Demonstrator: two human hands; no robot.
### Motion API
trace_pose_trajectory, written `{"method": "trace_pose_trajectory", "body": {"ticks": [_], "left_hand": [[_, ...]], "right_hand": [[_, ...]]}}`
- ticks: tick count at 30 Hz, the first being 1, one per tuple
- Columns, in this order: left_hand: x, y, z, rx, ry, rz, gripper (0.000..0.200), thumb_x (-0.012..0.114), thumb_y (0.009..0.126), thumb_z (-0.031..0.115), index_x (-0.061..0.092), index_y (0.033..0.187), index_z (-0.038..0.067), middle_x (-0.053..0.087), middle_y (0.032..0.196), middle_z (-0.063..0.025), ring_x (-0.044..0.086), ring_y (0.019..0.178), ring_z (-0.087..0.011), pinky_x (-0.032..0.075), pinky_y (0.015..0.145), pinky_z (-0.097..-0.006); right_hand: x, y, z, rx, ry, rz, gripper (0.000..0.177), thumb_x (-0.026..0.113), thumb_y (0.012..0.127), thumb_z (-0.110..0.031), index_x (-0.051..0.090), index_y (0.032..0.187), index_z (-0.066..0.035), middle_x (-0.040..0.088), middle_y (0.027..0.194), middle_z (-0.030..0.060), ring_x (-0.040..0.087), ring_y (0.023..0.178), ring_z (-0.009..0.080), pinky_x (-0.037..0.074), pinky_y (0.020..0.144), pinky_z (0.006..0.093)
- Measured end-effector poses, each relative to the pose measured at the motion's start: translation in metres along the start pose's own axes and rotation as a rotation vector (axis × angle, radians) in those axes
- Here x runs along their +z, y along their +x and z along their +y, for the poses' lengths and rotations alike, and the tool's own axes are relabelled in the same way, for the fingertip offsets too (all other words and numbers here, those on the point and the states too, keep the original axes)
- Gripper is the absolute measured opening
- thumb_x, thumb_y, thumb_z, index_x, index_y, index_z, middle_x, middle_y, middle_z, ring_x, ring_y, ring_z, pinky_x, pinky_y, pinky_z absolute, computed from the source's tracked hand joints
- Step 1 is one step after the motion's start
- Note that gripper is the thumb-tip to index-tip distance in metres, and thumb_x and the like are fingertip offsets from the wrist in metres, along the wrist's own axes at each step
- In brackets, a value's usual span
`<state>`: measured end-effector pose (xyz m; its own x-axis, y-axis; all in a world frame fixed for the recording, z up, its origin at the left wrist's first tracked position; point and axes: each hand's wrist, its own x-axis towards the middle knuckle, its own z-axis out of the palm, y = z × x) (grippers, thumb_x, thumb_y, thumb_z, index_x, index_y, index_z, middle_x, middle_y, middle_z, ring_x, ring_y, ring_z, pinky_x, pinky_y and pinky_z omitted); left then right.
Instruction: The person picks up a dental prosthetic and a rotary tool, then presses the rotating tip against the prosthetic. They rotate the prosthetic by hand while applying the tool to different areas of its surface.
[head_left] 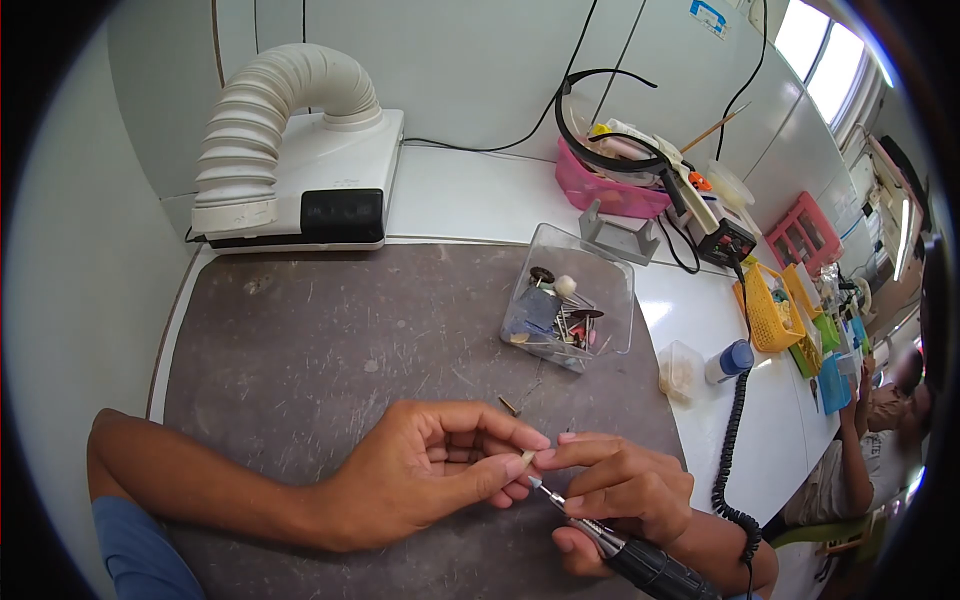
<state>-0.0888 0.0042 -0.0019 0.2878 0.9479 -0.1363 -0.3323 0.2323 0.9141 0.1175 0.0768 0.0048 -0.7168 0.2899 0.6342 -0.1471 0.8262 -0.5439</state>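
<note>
Left hand [430, 475] pinching small bit [527, 458], right hand [625, 495] gripping rotary handpiece [640, 560]

Left hand [420, 475] pinching small pale cylindrical piece [527, 457] between thumb and forefinger, above scratched grey mat [330, 340] covering surface. Right hand [625, 490] gripping black rotary handpiece [640, 560], thin metal tip pointing up at piece, forefinger touching piece. Black coiled cord [735, 440] trailing at right. Clear plastic box [570, 300] of burs sitting beyond hands; small brass-coloured bit [510, 405] lying between. White dust extractor with ribbed hose [300, 170] standing far left.
</note>
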Motion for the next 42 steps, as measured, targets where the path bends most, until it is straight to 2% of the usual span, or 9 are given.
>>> {"method": "trace_pose_trajectory", "body": {"ticks": [8,10,14,20,22,29,32,34,42], "left_hand": [[0.0017,0.0004,0.0012,0.001,0.001,0.025,0.027,0.058,0.090,0.005,0.056,0.115,-0.007,0.064,0.104,-0.0156,0.063,0.094,-0.0163,0.053,0.083,-0.0280],[0.0021,0.0002,0.0045,-0.013,-0.001,0.020,0.027,0.058,0.090,0.005,0.056,0.115,-0.007,0.064,0.104,-0.0162,0.063,0.094,-0.0166,0.054,0.083,-0.0281],[0.0033,0.0001,0.0047,-0.031,-0.025,0.021,0.027,0.058,0.090,0.005,0.056,0.114,-0.007,0.065,0.102,-0.0175,0.064,0.095,-0.0174,0.054,0.084,-0.0284],[0.0037,-0.0005,0.0052,-0.033,-0.023,0.019,0.027,0.058,0.090,0.006,0.056,0.114,-0.007,0.065,0.100,-0.0170,0.064,0.094,-0.0169,0.054,0.083,-0.0281],[0.0036,-0.0005,0.0050,-0.030,-0.018,0.021,0.026,0.059,0.090,0.006,0.056,0.114,-0.007,0.065,0.100,-0.0166,0.064,0.093,-0.0167,0.054,0.083,-0.0279],[0.0033,-0.0005,0.0045,-0.030,-0.018,0.026,0.027,0.059,0.091,0.007,0.056,0.114,-0.006,0.065,0.101,-0.0149,0.063,0.091,-0.0152,0.053,0.082,-0.0270],[0.0025,-0.0002,0.0039,-0.027,-0.009,0.022,0.027,0.058,0.091,0.007,0.056,0.114,-0.006,0.065,0.101,-0.0149,0.063,0.092,-0.0155,0.053,0.083,-0.0273],[0.0025,-0.0002,0.0033,-0.025,-0.009,0.024,0.027,0.058,0.091,0.006,0.056,0.114,-0.006,0.065,0.100,-0.0148,0.063,0.092,-0.0155,0.053,0.083,-0.0275],[0.0020,0.0005,0.0033,-0.042,-0.020,0.021,0.026,0.058,0.091,0.006,0.056,0.114,-0.006,0.065,0.100,-0.0138,0.063,0.092,-0.0153,0.053,0.083,-0.0278]], "right_hand": [[-0.0001,0.0008,-0.0002,-0.017,-0.022,-0.017,0.029,0.077,0.070,-0.010,0.054,0.087,-0.004,0.062,0.074,0.0089,0.068,0.088,0.0313,0.054,0.083,0.0460],[0.0003,0.0005,-0.0018,0.033,-0.014,0.087,0.026,0.078,0.065,-0.004,0.059,0.083,-0.004,0.064,0.075,0.0089,0.068,0.090,0.0300,0.056,0.080,0.0431],[-0.0022,0.0033,0.0010,0.034,-0.150,0.101,0.026,0.077,0.062,-0.005,0.060,0.082,-0.004,0.064,0.074,0.0075,0.067,0.087,0.0290,0.055,0.079,0.0426],[0.0002,0.0027,0.0057,-0.030,-0.157,0.063,0.026,0.074,0.065,-0.011,0.055,0.083,-0.005,0.062,0.071,0.0091,0.065,0.084,0.0310,0.052,0.080,0.0466],[0.0007,0.0048,0.0015,0.043,-0.127,0.084,0.025,0.077,0.061,-0.005,0.061,0.080,-0.005,0.064,0.073,0.0061,0.066,0.086,0.0280,0.054,0.079,0.0420],[-0.0008,0.0044,0.0020,0.037,-0.128,0.068,0.025,0.078,0.061,-0.005,0.062,0.080,-0.005,0.064,0.074,0.0057,0.066,0.085,0.0273,0.054,0.081,0.0419],[-0.0003,0.0029,0.0053,-0.006,-0.152,0.044,0.027,0.075,0.065,-0.011,0.056,0.083,-0.006,0.062,0.072,0.0075,0.065,0.085,0.0299,0.051,0.082,0.0467],[0.0018,0.0050,0.0014,0.008,-0.120,0.060,0.025,0.077,0.061,-0.005,0.062,0.080,-0.005,0.064,0.074,0.0053,0.066,0.086,0.0276,0.054,0.079,0.0413],[0.0012,0.0037,0.0017,0.036,-0.129,0.061,0.026,0.078,0.061,-0.006,0.063,0.081,-0.006,0.064,0.075,0.0056,0.066,0.088,0.0286,0.054,0.081,0.0425]]}}
